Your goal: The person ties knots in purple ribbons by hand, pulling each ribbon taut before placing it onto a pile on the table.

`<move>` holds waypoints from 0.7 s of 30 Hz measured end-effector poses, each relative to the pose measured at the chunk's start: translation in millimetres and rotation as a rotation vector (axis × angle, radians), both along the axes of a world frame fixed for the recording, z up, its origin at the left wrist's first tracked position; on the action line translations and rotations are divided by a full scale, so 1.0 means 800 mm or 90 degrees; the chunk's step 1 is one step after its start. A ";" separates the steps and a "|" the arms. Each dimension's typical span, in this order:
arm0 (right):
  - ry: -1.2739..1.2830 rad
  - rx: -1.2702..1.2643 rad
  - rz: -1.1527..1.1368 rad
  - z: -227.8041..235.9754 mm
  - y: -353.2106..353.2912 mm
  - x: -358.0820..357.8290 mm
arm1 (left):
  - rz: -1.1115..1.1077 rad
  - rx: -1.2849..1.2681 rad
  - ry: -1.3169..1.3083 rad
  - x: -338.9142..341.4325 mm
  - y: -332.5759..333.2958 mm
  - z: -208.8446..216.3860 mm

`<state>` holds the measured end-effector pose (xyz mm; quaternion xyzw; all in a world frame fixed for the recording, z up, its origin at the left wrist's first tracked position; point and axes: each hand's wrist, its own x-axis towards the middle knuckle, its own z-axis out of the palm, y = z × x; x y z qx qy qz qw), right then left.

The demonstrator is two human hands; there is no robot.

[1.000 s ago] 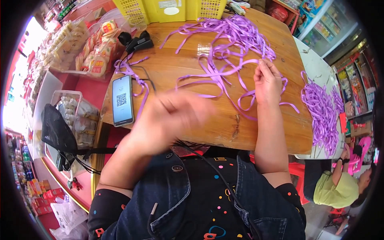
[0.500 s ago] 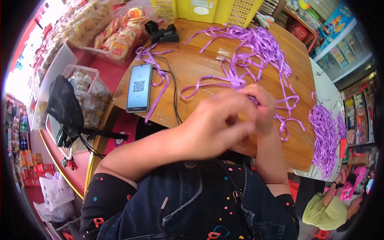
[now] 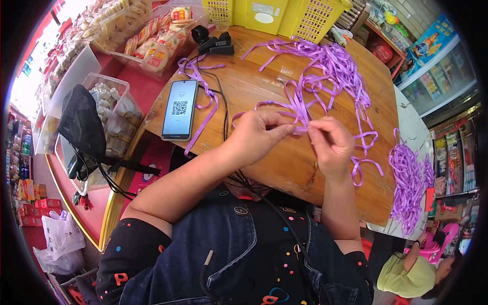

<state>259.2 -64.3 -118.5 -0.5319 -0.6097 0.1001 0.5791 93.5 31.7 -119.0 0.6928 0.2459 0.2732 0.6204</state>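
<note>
Both hands meet over the wooden table, pinching a purple ribbon [image 3: 298, 105] whose loops spread out just beyond the fingers. My left hand [image 3: 258, 136] comes in from the left with thumb and forefinger closed on it. Close by on the right, my right hand [image 3: 333, 145] also pinches the ribbon, fingers curled. The exact spot between the fingertips is too small to make out. A large tangle of purple ribbon [image 3: 338, 63] lies farther back and trails down to the right of my right hand.
On the table [image 3: 249, 178] a phone [image 3: 180, 109] lies beside a black cable. A yellow basket [image 3: 274, 18] stands at the back. More ribbon [image 3: 406, 178] hangs over a white table at right. Packaged snacks [image 3: 157, 48] fill bins at left. A person in green [image 3: 406, 277] sits at lower right.
My hands were overlapped and blurred; now they are drawn apart side by side, with fingertips pinching the ribbon. The view has shifted slightly.
</note>
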 end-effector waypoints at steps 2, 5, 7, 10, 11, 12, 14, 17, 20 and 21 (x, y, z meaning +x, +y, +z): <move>0.070 0.007 0.058 0.024 -0.018 -0.012 | 0.075 -0.001 -0.051 -0.001 0.005 -0.015; 0.107 0.025 0.318 0.083 -0.065 -0.056 | 0.096 -0.099 -0.043 -0.012 0.004 0.004; 0.145 0.094 0.562 0.106 -0.078 -0.084 | 0.084 -0.099 -0.062 -0.012 0.004 0.004; 0.081 0.408 0.709 0.096 -0.089 -0.112 | 0.075 -0.092 -0.076 -0.013 0.004 0.005; 0.076 0.408 0.705 0.087 -0.100 -0.101 | 0.068 -0.091 -0.078 -0.010 0.003 0.007; 0.018 0.286 0.561 0.090 -0.095 -0.085 | 0.077 -0.095 -0.061 -0.014 0.002 0.008; -0.116 0.036 0.259 0.100 -0.081 -0.060 | 0.084 -0.100 -0.058 -0.023 0.000 0.005; -0.135 -0.028 -0.023 0.069 -0.043 -0.025 | 0.045 -0.084 -0.080 -0.006 -0.010 0.018; -0.173 0.062 -0.038 0.037 -0.018 -0.027 | 0.018 -0.106 -0.098 -0.012 -0.012 0.017; -0.173 0.062 -0.035 0.037 -0.016 -0.029 | 0.016 -0.097 -0.088 -0.015 -0.011 0.016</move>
